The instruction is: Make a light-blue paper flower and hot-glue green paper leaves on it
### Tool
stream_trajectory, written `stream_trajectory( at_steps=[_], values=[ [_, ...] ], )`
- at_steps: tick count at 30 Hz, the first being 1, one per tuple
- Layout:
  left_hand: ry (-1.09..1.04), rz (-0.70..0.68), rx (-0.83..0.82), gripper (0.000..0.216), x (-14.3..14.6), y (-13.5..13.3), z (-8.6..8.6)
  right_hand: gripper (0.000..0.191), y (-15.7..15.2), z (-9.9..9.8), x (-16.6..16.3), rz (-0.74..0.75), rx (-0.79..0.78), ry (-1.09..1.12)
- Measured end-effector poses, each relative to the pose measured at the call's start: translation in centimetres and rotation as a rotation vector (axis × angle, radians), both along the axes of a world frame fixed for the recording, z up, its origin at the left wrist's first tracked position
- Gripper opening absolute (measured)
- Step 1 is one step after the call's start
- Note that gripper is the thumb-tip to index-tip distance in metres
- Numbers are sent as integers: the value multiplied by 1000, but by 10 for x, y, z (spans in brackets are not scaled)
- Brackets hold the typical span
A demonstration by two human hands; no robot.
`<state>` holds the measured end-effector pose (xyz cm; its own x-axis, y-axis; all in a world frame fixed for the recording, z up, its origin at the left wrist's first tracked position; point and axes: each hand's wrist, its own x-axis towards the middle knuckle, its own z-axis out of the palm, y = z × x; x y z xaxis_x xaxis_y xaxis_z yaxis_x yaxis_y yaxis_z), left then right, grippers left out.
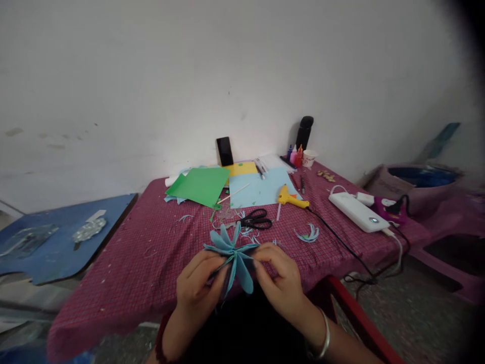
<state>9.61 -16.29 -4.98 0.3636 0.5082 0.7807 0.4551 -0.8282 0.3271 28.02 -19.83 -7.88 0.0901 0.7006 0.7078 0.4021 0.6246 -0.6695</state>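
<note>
A light-blue paper flower (234, 253) with long petals spreads out between my two hands, just over the table's near edge. My left hand (199, 283) pinches petals on its left side between thumb and fingers. On the other side, my right hand (280, 275) grips a petal the same way. Black-handled scissors (256, 219) lie right behind the flower, with blue paper scraps (248, 233) around them. Beyond these, a yellow glue gun (292, 197) rests on its side, partly over a light-blue sheet (261, 188).
A green sheet (200, 184) lies at the back left of the checked tablecloth (151, 268). A phone (225, 150) leans on the wall. Paint bottles (297, 156) and a paper cup (309, 158) stand back right. The glue gun's cord runs past a white power bank (358, 211).
</note>
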Motion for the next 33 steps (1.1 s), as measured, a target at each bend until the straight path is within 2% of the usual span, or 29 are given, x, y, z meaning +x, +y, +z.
stream_trajectory(
  at_steps=[5, 13, 16, 20, 23, 25, 27, 30, 33],
  values=[
    [19, -22, 18, 19, -4, 10, -8, 16, 1, -5, 1, -59, 41, 92],
    [25, 72, 360, 25, -15, 10, -15, 17, 6, -8, -1, -48, 45, 120],
    [58, 42, 358, 26, -13, 8, -16, 17, 7, -8, -6, -29, 31, 119],
    [22, 8, 113, 24, -7, 1, -9, 14, 4, -8, -14, 89, 0, 75],
    [-107, 48, -264, 10, -12, 0, 2, 14, 16, -6, -5, 163, -86, 17],
    [-228, 72, -562, 12, -21, 2, 9, 22, 40, -7, 12, 63, -203, -125],
    [-347, 53, -781, 18, -32, 4, 14, 20, 74, -10, 31, -84, -323, -504],
    [-436, -29, -951, 18, -47, 4, 15, 26, 124, -19, 52, -60, -375, -694],
    [-462, -65, -1012, 12, -59, 1, 12, 29, 149, -28, 58, -28, -422, -829]
  ],
)
